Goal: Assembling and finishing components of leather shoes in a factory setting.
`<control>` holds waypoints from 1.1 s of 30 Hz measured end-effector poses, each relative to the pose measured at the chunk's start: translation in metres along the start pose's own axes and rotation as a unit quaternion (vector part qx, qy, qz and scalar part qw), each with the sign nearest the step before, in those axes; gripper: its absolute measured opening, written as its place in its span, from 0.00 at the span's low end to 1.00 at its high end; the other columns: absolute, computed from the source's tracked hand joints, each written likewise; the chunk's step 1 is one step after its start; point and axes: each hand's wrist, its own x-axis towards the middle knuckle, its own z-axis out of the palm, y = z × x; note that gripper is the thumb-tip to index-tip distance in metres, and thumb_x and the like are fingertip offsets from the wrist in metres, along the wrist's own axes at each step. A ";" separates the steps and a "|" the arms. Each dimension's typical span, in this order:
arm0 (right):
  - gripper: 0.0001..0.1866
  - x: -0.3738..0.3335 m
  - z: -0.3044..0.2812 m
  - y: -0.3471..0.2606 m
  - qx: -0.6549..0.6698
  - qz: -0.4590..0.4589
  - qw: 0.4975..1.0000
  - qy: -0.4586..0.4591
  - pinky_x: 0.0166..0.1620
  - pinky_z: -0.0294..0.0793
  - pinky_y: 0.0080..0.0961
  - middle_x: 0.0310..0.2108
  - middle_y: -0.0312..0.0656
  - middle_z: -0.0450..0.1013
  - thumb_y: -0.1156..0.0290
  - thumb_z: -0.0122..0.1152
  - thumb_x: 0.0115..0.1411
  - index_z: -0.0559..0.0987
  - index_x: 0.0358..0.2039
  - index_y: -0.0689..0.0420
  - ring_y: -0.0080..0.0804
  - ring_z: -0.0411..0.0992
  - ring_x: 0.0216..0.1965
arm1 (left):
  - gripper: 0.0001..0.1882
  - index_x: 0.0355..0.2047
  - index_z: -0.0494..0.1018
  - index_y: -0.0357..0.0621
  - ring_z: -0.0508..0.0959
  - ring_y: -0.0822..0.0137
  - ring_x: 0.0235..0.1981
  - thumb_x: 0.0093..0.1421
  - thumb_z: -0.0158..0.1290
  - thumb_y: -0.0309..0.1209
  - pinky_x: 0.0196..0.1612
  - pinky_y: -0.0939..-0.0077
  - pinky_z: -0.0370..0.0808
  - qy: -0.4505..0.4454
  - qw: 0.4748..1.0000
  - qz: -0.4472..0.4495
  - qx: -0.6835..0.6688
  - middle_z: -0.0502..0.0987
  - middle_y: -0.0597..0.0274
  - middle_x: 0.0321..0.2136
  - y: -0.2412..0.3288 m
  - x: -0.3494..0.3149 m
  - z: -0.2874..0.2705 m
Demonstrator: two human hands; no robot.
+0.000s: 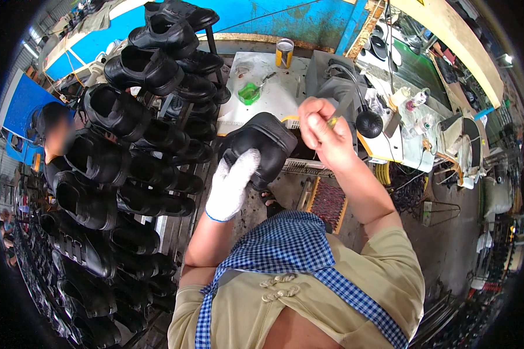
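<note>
Clearly, in the head view, the left hand [230, 189], in a white glove, grips a black shoe [261, 139] just in front of the table [233, 111]'s near edge. The bare right hand [327, 136] is raised beside it, fingers curled around a slim tool [332, 122] with a yellowish part, blurred and apart from the shoe. On the table sit a green dish [249, 93] and a yellow-and-dark can [284, 53]; more black footwear [113, 110] fills the rack at left.

This looks like a shoe workshop: left of the white worktable [282, 96], many black shoes [99, 157] stand in rows; on this table are a yellow can [284, 55] and a green dish [248, 94].
</note>
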 end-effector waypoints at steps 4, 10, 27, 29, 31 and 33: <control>0.13 -0.026 0.010 0.010 -0.317 0.025 0.943 0.102 0.31 0.65 0.16 0.32 0.33 0.66 0.72 0.57 0.64 0.68 0.47 0.58 0.18 0.64 0.27 | 0.23 0.54 0.68 0.36 0.78 0.66 0.45 0.63 0.53 0.37 0.49 0.71 0.74 0.078 0.995 0.000 -0.055 0.77 0.57 0.45 -0.007 -0.003 0.000; 0.19 -0.045 0.048 -0.010 -0.476 -0.096 0.873 0.036 0.31 0.66 0.20 0.28 0.40 0.65 0.79 0.55 0.62 0.77 0.54 0.54 0.29 0.66 0.27 | 0.20 0.56 0.67 0.41 0.75 0.69 0.46 0.66 0.50 0.36 0.51 0.72 0.72 0.118 0.987 0.103 -0.020 0.75 0.61 0.48 -0.020 -0.001 0.011; 0.29 -0.055 0.070 -0.004 -0.534 -0.115 0.836 0.061 0.27 0.70 0.27 0.27 0.43 0.64 0.84 0.56 0.56 0.70 0.60 0.54 0.37 0.68 0.22 | 0.15 0.51 0.70 0.35 0.75 0.62 0.48 0.64 0.49 0.24 0.53 0.68 0.71 0.152 0.926 0.265 0.222 0.75 0.54 0.48 -0.034 0.017 0.025; 0.29 -0.054 0.071 -0.003 -0.531 -0.120 0.837 0.060 0.26 0.70 0.27 0.27 0.43 0.64 0.84 0.56 0.56 0.71 0.60 0.54 0.37 0.68 0.22 | 0.15 0.51 0.70 0.35 0.75 0.62 0.49 0.64 0.48 0.23 0.54 0.68 0.70 0.154 0.923 0.275 0.222 0.75 0.54 0.48 -0.036 0.018 0.022; 0.29 -0.052 0.071 -0.002 -0.529 -0.125 0.838 0.059 0.26 0.70 0.27 0.27 0.43 0.64 0.84 0.56 0.56 0.71 0.60 0.54 0.36 0.69 0.22 | 0.15 0.51 0.69 0.35 0.75 0.62 0.48 0.64 0.48 0.23 0.54 0.68 0.70 0.168 0.919 0.273 0.230 0.75 0.54 0.48 -0.038 0.020 0.019; 0.29 -0.051 0.070 0.000 -0.524 -0.125 0.840 0.060 0.26 0.70 0.27 0.27 0.43 0.64 0.84 0.56 0.56 0.71 0.59 0.55 0.37 0.69 0.22 | 0.15 0.51 0.70 0.35 0.75 0.62 0.48 0.64 0.48 0.23 0.53 0.68 0.71 0.160 0.910 0.284 0.254 0.75 0.54 0.47 -0.037 0.021 0.017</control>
